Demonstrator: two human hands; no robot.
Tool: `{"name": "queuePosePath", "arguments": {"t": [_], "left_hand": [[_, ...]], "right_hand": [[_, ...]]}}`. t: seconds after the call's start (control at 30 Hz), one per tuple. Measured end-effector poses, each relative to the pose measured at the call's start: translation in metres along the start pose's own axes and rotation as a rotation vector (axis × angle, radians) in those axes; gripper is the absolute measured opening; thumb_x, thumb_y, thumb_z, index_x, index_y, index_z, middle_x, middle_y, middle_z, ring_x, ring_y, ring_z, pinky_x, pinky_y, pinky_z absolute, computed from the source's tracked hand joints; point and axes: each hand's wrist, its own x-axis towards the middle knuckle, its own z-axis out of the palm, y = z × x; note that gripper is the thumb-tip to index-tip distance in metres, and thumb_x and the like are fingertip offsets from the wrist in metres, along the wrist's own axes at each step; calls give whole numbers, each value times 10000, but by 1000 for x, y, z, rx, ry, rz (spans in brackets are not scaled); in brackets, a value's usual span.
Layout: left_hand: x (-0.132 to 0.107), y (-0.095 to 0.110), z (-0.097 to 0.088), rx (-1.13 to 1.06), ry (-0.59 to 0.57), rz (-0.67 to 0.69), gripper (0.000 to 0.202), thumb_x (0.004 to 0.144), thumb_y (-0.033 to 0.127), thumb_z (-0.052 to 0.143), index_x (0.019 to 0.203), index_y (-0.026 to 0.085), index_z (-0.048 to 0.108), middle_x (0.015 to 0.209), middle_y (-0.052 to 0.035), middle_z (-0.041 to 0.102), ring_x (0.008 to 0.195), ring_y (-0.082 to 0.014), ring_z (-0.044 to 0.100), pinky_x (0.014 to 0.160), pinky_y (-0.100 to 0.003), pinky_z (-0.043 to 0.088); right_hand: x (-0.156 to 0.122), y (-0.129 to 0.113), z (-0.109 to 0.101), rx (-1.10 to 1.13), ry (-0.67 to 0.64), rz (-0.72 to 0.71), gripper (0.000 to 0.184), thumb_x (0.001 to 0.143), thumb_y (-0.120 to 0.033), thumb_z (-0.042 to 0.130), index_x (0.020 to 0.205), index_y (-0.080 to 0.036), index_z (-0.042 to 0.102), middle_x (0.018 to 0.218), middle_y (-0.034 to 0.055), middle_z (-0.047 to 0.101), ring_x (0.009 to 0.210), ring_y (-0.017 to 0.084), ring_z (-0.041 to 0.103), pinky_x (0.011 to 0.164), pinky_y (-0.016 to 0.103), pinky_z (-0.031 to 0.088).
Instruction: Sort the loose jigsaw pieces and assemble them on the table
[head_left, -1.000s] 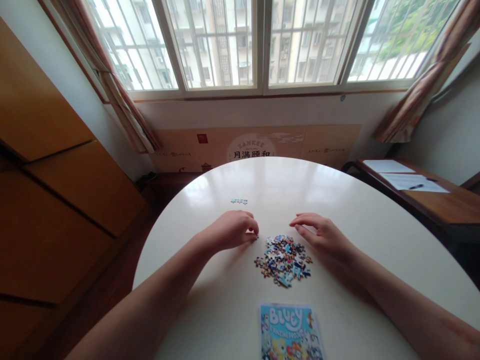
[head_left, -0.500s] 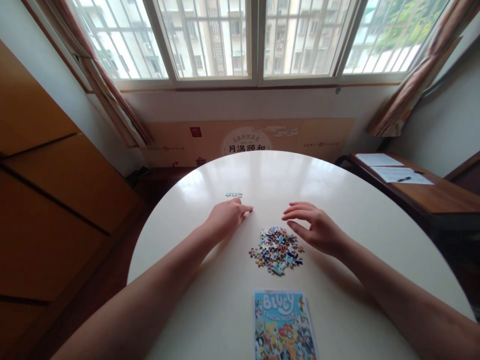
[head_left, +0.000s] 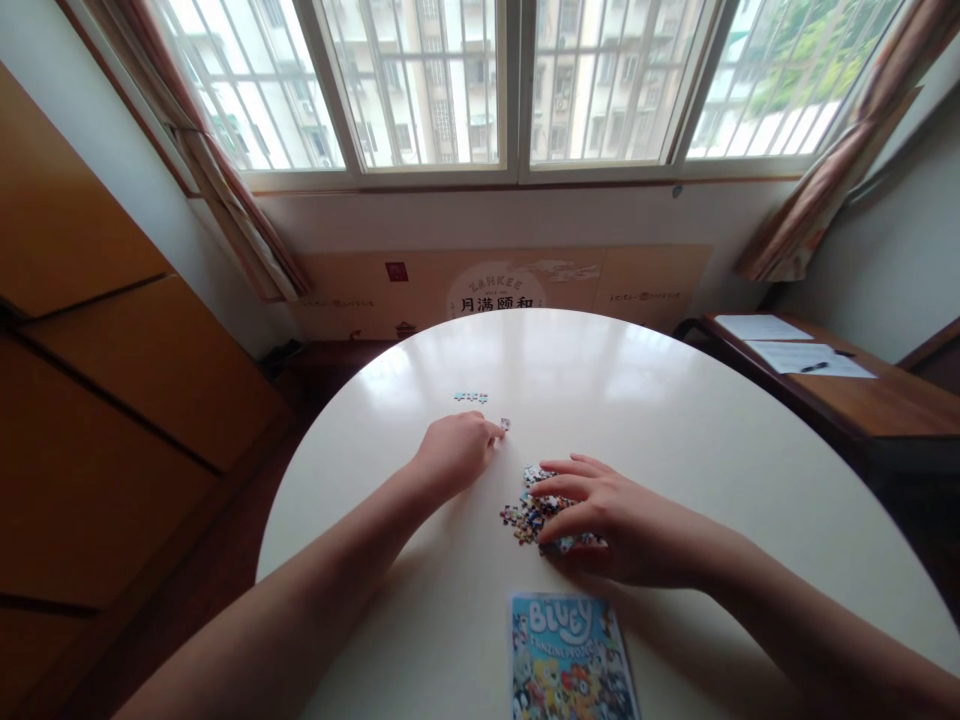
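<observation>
My left hand (head_left: 459,448) is closed with a fingertip at a single jigsaw piece (head_left: 505,424) on the white table. Just beyond that hand lies a short row of several light-blue jigsaw pieces (head_left: 471,397). Fingers apart, my right hand (head_left: 596,505) reaches over the loose pile of jigsaw pieces (head_left: 517,520) and covers its right part. Its fingertips are at the pile; no piece is visible in its grip. Nearer to me is a picture sheet (head_left: 570,655) reading "Bluey", with colourful cartoon figures.
The round white table (head_left: 675,400) has its far edge below a barred window. On the right, a wooden desk (head_left: 915,400) bears papers (head_left: 810,358) and a pen. Wooden cabinets (head_left: 112,380) stand at the left.
My right hand has moved down and left onto the pile, covering part of it. The single piece under my left fingertip now shows more. The view has shifted slightly.
</observation>
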Motion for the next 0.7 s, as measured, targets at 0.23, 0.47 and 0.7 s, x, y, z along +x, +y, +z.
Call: {"name": "queuePosePath", "arguments": {"t": [0.23,0.47,0.7], "left_hand": [[-5,9,-2,66,-82,-53,332,944,285,470,1166,271,716,979,-78,734,808,-221,667,647,-280,442],[-3,6,2,87,-57,-57,355,956,300,437,1219,274,674,953,-78,739,803,-218,668,651,-279,443],[8,-6,8,97,-32,-111,394,983,382,402,1298,305,626,1000,-78,711,825,-224,668,682,-293,452]], "right_hand": [[0,1,1,87,34,-8,196,835,-220,725,1003,-319,738,1286,16,639,1312,272,490,1114,518,371],[0,5,0,199,32,12,309,749,-101,748,982,-302,748,1304,22,635,1347,270,468,1095,484,421],[-1,8,0,226,21,54,324,753,-85,742,992,-303,757,1341,29,618,1376,275,437,1106,486,409]]}}
